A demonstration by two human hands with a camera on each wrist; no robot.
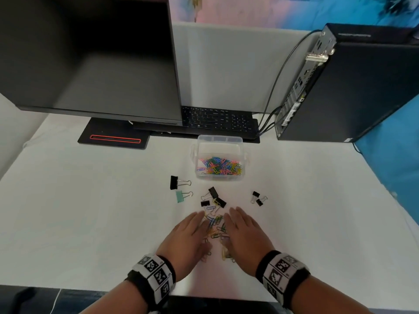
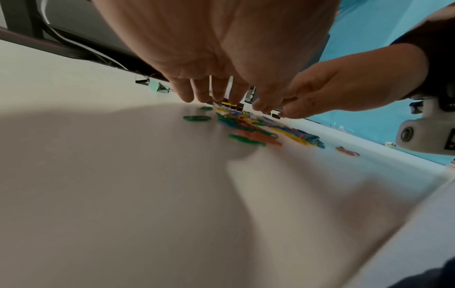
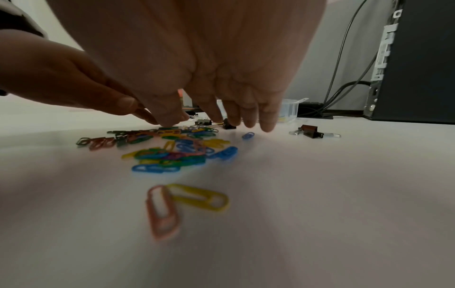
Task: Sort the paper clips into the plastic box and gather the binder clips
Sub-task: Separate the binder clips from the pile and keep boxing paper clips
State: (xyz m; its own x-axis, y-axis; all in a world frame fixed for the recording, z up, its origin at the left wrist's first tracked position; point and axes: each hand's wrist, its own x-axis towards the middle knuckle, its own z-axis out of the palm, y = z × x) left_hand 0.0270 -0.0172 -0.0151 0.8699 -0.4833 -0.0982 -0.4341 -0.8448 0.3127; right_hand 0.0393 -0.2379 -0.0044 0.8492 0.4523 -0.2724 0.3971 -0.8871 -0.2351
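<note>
White surface [image 1: 90,211] spreads before you, with a dark monitor [image 1: 90,55] at the back left, a keyboard [image 1: 217,120] behind the middle and a computer tower [image 1: 353,87] at the back right. Your left hand [image 1: 188,239] and right hand [image 1: 246,234] lie palm down with fingers straight and relaxed, grasping nothing, flanking a loose heap of coloured paper clips [image 1: 216,225] near the front edge. From the right wrist, a pink and a yellow clip [image 3: 197,198] lie apart from the heap, nearer the camera. The plastic box [image 1: 218,158] stands further back, in front of the keyboard, its lid open and many paper clips inside. Black binder clips [image 1: 213,198] sit just beyond your fingertips, touching the far edge of the heap. A larger black one [image 1: 175,182] and a green one [image 1: 181,196] lie to the left, two small black ones [image 1: 258,198] to the right.
</note>
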